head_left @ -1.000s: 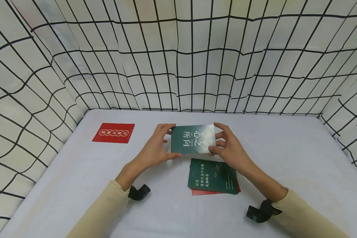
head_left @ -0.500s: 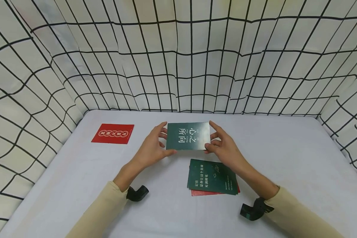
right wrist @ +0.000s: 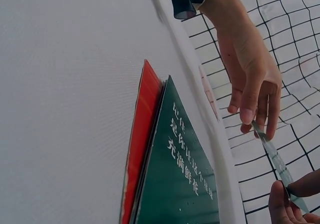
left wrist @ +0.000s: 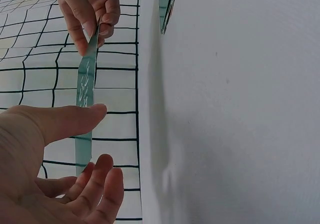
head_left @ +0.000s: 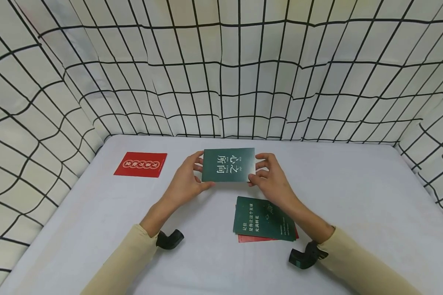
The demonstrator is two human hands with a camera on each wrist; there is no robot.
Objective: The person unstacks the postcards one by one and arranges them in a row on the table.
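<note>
red card (head_left: 267,239) mostly hidden beneath green stack (head_left: 263,218), small print on held card (head_left: 228,165) unreadable

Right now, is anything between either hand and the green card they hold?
Nothing visible. The left hand and right hand pinch opposite edges of the green card directly, holding it above the white table.

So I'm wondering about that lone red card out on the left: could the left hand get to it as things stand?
Probably yes. Bare table lies between the left hand and the red card, but that hand grips the green card along with the right hand, so it would have to let go first.
</note>
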